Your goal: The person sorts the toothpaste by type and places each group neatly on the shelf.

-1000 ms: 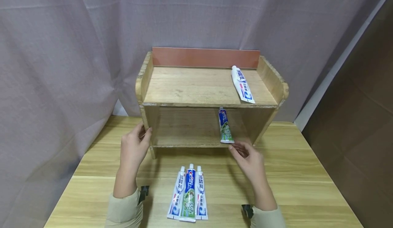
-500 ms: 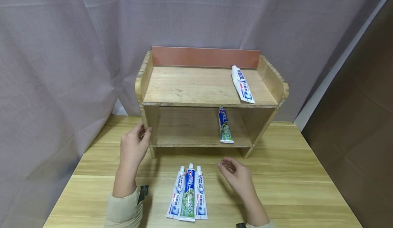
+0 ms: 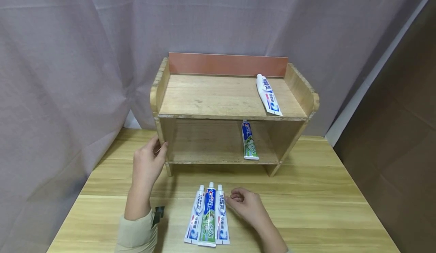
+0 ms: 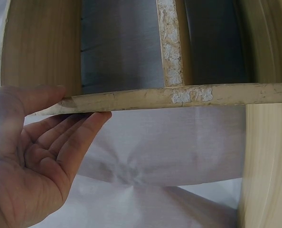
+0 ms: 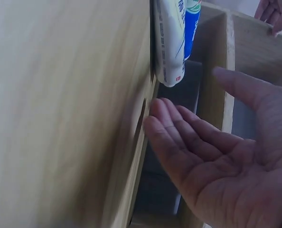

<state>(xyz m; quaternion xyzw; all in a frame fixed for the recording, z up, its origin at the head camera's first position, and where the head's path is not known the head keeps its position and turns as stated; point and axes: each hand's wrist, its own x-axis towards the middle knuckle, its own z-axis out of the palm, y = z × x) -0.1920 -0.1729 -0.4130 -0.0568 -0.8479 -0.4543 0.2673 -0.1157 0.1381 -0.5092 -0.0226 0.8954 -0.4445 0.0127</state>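
Note:
My left hand holds the left side panel of a two-tier wooden shelf. In the left wrist view, the thumb lies on one face of the panel and the fingers on the other. Relaxed and holding nothing, my right hand is beside the right-hand white toothpaste tube. That tube lies in a row with a blue-green Crest toothpaste tube and another white toothpaste tube, caps toward the shelf. In the right wrist view, a white tube end is just beyond the fingertips.
One white toothpaste tube lies on the upper tier, toward the right. Below it, a Crest tube lies on the lower tier. The shelf stands on a wood-grain table, with a grey curtain behind.
My right hand has moved from the shelf's lower right front, down and left, to beside the row of tubes. The left hand has stayed on the side panel.

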